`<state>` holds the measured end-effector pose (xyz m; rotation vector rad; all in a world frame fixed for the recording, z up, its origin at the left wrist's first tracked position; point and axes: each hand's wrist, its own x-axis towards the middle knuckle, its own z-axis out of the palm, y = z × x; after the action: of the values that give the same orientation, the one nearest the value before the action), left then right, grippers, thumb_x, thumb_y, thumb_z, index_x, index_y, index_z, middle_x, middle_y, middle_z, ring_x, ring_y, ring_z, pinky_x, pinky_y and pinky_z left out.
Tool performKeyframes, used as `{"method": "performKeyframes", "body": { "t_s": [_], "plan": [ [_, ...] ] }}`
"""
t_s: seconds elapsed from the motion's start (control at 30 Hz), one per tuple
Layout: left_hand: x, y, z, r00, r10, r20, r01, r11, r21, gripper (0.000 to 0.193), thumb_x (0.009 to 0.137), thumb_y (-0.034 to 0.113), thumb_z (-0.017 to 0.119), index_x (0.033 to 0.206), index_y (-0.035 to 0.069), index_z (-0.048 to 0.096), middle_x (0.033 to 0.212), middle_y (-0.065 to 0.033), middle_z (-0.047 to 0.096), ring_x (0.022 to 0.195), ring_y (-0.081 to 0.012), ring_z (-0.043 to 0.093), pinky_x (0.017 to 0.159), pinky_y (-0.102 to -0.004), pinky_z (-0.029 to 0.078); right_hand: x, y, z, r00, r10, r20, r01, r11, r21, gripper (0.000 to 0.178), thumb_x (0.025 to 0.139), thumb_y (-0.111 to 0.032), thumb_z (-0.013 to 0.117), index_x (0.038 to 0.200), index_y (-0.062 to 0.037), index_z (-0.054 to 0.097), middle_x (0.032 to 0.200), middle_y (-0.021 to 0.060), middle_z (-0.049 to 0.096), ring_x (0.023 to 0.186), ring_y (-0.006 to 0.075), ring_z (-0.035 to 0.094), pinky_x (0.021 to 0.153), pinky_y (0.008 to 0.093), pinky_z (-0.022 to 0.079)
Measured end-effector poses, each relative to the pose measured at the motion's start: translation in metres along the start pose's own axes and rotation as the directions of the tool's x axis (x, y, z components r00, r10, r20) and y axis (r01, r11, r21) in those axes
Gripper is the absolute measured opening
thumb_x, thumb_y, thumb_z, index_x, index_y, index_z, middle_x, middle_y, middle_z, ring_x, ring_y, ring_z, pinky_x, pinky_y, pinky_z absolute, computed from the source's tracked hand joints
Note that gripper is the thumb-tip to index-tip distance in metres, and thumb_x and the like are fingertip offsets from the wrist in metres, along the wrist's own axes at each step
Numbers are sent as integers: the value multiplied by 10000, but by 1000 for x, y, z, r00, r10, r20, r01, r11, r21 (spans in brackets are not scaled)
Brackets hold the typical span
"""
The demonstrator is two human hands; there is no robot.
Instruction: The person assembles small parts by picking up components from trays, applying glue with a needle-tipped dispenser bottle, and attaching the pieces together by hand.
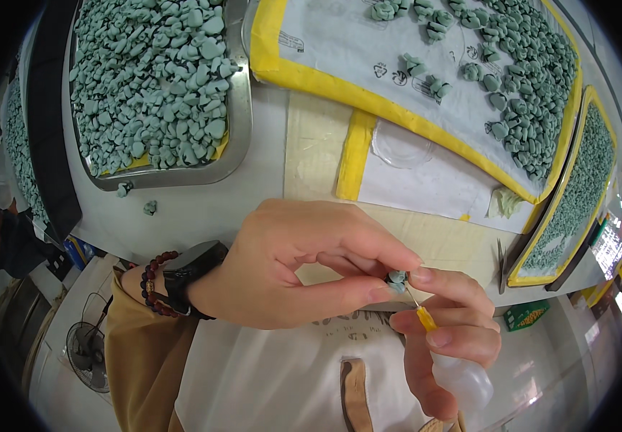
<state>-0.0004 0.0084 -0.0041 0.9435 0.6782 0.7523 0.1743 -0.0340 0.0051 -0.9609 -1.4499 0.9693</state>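
My left hand (311,263) is closed, pinching a small grey-green molded piece (396,280) with black parts between thumb and forefinger. It wears a black watch (194,270) and a beaded bracelet at the wrist. A translucent squeeze bottle (465,378) with a yellow-based needle tip (426,317) is in the grip of my right hand (462,309). The thin needle points up at the piece, its end at or very near the underside. Whether it touches, I cannot tell. My right forefinger is close beside the piece.
A metal tray (242,137) heaped with grey-green pieces stands at the far left, two loose pieces (150,207) near it. Yellow-edged trays (397,108) with more pieces lie far right. Tweezers (501,266) and a green box (525,315) are at the right; a fan (88,353) is lower left.
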Motion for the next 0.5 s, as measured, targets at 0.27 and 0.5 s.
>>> {"method": "performKeyframes", "body": {
  "t_s": [0.27, 0.5],
  "plan": [
    [-1, 0, 3, 998, -40, -40, 37, 997, -74, 248, 740, -88, 565, 958, 21, 607, 860, -62, 600, 744, -104, 594, 679, -223, 513, -3, -4, -7, 985, 102, 142, -108, 994, 31, 557, 828, -579, 350, 897, -37, 459, 568, 116, 557, 831, 354, 556, 607, 325, 478],
    [1, -1, 0, 998, 62, 0, -62, 998, 7, 278, 663, -128, 618, 932, -75, 572, 898, -189, 588, 780, -203, 610, 607, -245, 521, -8, -4, -5, 992, 97, 74, -96, 995, -20, 525, 839, -549, 348, 882, -37, 457, 567, 117, 554, 832, 348, 555, 567, 303, 476]
  ]
}}
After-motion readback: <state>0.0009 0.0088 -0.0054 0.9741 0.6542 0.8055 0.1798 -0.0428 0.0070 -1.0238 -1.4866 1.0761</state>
